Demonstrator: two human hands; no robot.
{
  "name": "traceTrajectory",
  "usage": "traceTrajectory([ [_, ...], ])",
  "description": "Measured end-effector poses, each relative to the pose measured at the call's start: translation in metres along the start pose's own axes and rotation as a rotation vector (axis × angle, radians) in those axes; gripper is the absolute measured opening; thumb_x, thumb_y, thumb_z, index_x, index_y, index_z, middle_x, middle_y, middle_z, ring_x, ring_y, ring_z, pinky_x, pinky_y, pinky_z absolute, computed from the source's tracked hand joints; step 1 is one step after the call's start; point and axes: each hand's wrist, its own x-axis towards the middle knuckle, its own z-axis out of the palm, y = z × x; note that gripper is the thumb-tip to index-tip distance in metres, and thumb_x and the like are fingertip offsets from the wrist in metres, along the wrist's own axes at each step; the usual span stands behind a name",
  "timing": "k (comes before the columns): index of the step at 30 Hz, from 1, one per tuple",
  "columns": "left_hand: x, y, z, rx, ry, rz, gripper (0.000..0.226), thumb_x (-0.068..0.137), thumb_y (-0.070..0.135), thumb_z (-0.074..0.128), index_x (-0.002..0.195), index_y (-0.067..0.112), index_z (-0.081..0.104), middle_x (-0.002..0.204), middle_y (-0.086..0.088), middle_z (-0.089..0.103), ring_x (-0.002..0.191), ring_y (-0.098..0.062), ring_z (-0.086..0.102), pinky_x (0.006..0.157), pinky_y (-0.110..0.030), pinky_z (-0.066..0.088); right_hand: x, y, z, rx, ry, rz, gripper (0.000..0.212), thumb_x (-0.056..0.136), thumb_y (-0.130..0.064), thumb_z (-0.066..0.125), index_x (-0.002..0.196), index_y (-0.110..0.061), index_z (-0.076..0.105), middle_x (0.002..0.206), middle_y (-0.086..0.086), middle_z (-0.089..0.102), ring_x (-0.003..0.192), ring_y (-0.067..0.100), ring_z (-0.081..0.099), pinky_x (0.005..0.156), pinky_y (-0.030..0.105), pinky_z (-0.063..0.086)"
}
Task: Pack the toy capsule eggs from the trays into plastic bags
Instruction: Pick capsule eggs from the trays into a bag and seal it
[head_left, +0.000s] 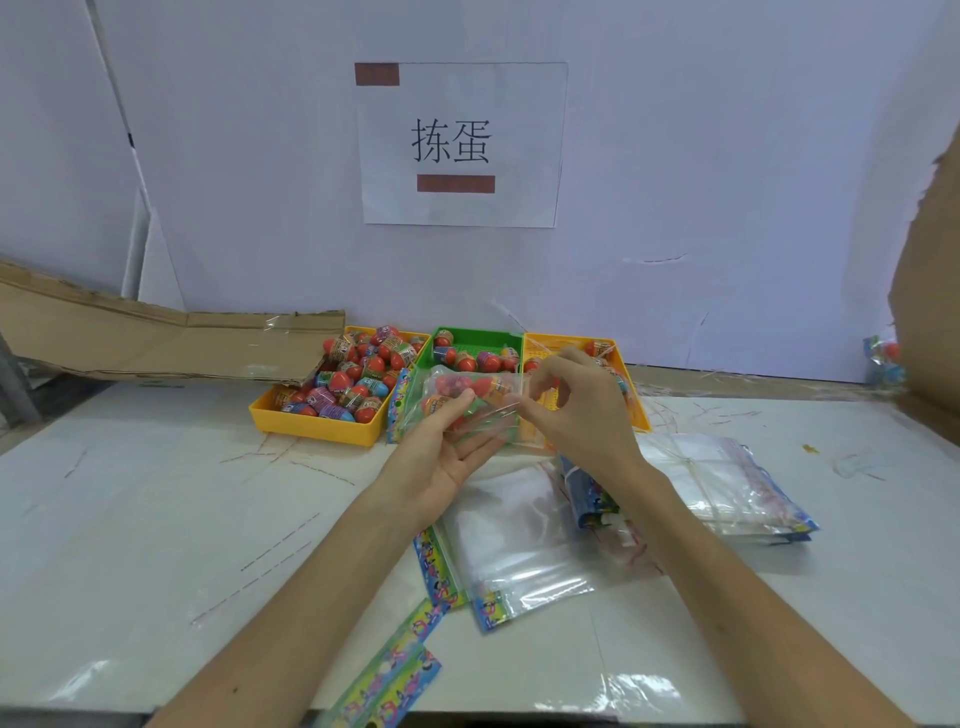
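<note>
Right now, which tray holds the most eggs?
The left yellow tray: it is piled full. The green tray holds a few, and the right yellow tray, partly behind the right hand, shows only a few.

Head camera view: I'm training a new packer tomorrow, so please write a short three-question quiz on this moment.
1. True or false: the green tray holds more capsule eggs than the left yellow tray.
2. Multiple choice: the held bag contains A) nothing, B) a few capsule eggs, C) folded paper.
3. Fill in: the right hand ____ the held bag's edge while the left hand holds it from below.

Key: 1 false; 2 B; 3 pinches.
</note>
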Motion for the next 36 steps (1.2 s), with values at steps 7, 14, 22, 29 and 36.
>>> traceTrajectory([
  [7, 0.004, -0.004, -0.003, 0.026, 0.018, -0.045, 0.021, 0.099, 0.012, 0.06, 0.092, 0.007, 0.079, 0.1, -0.016, 0.078, 0.087, -0.026, 0.078, 0.073, -0.035, 0.065, -0.003, -0.001, 0.0, -0.03, -0.064, 0.006, 0.051, 0.083, -0.046, 0.071, 0.057, -0.015, 0.041, 0.056, -0.002, 0.045, 0.056, 0.01, 0.035, 0.056, 0.031, 0.036],
  [14, 0.004, -0.004, -0.003, 0.02, 0.023, -0.057, 0.016, 0.098, 0.011, 0.061, 0.097, 0.006, 0.076, 0.101, -0.019, 0.077, 0.09, -0.029, 0.078, 0.077, -0.037, 0.064, -0.002, 0.001, 0.0, -0.017, -0.103, 0.063, 0.046, 0.086, -0.026, 0.075, 0.055, -0.021, 0.042, 0.052, -0.006, 0.042, 0.053, 0.008, 0.036, 0.056, 0.026, 0.035],
  [22, 0.003, 0.0, -0.006, -0.09, 0.088, -0.021, 0.016, 0.1, 0.009, 0.058, 0.111, 0.005, 0.069, 0.11, -0.023, 0.075, 0.091, -0.027, 0.077, 0.077, -0.037, 0.064, 0.001, -0.002, -0.004, 0.024, -0.036, 0.043, 0.026, 0.086, -0.029, 0.075, 0.068, -0.017, 0.062, 0.064, -0.007, 0.059, 0.061, 0.009, 0.052, 0.059, 0.025, 0.045],
  [29, 0.005, 0.0, -0.009, -0.081, 0.095, -0.004, 0.017, 0.1, 0.009, 0.058, 0.113, 0.005, 0.068, 0.104, -0.023, 0.076, 0.088, -0.028, 0.078, 0.076, -0.037, 0.065, 0.014, 0.039, -0.029, -0.474, -0.302, 0.297, 0.045, 0.098, -0.044, 0.055, 0.142, -0.032, 0.052, 0.154, 0.003, 0.041, 0.139, 0.028, 0.039, 0.114, 0.052, 0.031],
  [36, 0.005, 0.0, -0.008, -0.071, 0.1, 0.006, 0.027, 0.1, 0.009, 0.058, 0.125, 0.002, 0.065, 0.115, -0.025, 0.073, 0.106, -0.03, 0.072, 0.077, -0.037, 0.064, 0.018, 0.05, -0.03, -0.465, -0.353, 0.365, 0.039, 0.094, -0.036, 0.061, 0.132, -0.025, 0.059, 0.135, 0.004, 0.051, 0.127, 0.028, 0.05, 0.111, 0.052, 0.032],
])
